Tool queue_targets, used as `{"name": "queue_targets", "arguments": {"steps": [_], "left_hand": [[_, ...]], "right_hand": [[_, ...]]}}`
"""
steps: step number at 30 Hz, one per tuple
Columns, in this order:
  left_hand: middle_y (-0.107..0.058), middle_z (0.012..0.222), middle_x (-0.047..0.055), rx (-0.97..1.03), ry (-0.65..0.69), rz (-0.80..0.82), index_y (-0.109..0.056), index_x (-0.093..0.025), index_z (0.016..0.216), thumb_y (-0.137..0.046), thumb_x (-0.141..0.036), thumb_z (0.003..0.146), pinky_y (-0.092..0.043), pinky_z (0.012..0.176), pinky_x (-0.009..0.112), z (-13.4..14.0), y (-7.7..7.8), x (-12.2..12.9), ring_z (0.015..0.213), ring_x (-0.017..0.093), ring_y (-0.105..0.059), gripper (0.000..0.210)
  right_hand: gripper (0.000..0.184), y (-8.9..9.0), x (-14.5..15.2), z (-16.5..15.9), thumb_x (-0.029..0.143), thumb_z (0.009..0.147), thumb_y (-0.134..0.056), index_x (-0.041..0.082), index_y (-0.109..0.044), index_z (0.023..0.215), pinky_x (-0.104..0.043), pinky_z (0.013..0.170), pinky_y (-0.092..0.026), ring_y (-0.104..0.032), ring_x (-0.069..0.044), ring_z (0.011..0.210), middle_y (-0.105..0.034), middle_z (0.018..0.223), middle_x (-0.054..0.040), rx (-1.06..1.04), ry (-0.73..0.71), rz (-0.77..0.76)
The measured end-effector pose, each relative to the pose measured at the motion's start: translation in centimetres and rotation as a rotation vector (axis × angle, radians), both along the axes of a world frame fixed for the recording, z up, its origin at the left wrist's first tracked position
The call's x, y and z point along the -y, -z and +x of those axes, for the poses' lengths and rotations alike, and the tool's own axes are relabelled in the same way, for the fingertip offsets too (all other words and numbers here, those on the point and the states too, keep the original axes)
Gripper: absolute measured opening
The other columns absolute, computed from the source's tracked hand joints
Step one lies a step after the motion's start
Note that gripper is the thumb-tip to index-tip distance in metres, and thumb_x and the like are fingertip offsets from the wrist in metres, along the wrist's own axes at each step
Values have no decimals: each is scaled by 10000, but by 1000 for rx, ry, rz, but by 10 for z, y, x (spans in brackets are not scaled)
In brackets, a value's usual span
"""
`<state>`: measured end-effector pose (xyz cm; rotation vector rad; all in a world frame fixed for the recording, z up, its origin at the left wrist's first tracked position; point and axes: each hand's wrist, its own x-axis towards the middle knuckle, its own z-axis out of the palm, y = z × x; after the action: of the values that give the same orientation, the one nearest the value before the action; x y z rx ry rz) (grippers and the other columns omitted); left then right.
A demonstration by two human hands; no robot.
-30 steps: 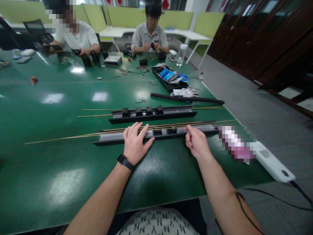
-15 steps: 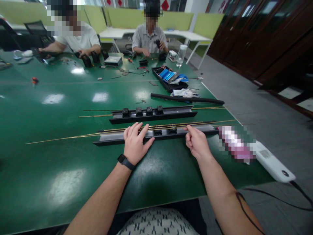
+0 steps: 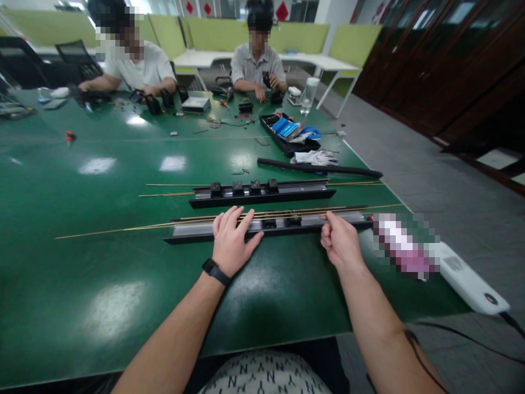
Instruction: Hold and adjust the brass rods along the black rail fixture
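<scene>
A long black-edged channel (image 3: 192, 229) with a pale inside lies across the table in front of me. Thin brass-coloured rods (image 3: 127, 228) run along it and stick out past its ends. Over its left half, my left hand (image 3: 232, 238) rests with fingers spread across the rods and the thumb at the near edge. Two small black blocks (image 3: 293, 218) sit in the channel between my hands. My right hand (image 3: 339, 236) is curled at the near wall, its index fingertip at the rods; whatever its fingers grip is hidden.
Behind lies a second channel (image 3: 262, 198) with several black blocks and rods. Farther back are a black tube (image 3: 320, 168), white gloves (image 3: 315, 158) and a black tray (image 3: 283, 143). A white power strip (image 3: 471, 276) is at right. Two people (image 3: 258, 65) work across the table.
My view has turned slightly left, so everything appears a little farther right. Both hands keep about the same places on the channel.
</scene>
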<state>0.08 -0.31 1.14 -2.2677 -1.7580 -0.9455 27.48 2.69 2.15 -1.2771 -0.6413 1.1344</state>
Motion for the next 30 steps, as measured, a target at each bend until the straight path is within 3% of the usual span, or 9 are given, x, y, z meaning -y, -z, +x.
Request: {"name": "queue_targets", "arguments": {"steps": [8, 21, 30], "left_hand": [[-595, 1444, 122, 1, -3, -3, -603, -263, 1392, -647, -489, 933, -280, 1191, 512, 1, -2, 0, 1416, 312, -473, 514], [-593, 1445, 125, 15, 2, -15, -607, -261, 1393, -650, -475, 929, -281, 1197, 512, 1, -3, 0, 1418, 317, -467, 514], [-595, 1444, 118, 5, -4, -10, -606, -263, 1393, -643, -492, 933, -271, 1199, 513, 1, -2, 0, 1417, 310, -468, 515]], "right_hand": [[373, -2, 6, -14, 487, 812, -789, 144, -699, 929, -161, 288, -181, -293, -44, 294, -482, 444, 72, 16, -214, -32], [340, -3, 3, -7, 460, 783, -809, 159, -679, 872, -167, 282, -185, -308, -45, 290, -483, 449, 72, -12, -109, -20], [372, -5, 5, -11, 497, 800, -796, 164, -666, 903, -159, 285, -190, -307, -44, 283, -474, 450, 81, 13, -147, -25]]}}
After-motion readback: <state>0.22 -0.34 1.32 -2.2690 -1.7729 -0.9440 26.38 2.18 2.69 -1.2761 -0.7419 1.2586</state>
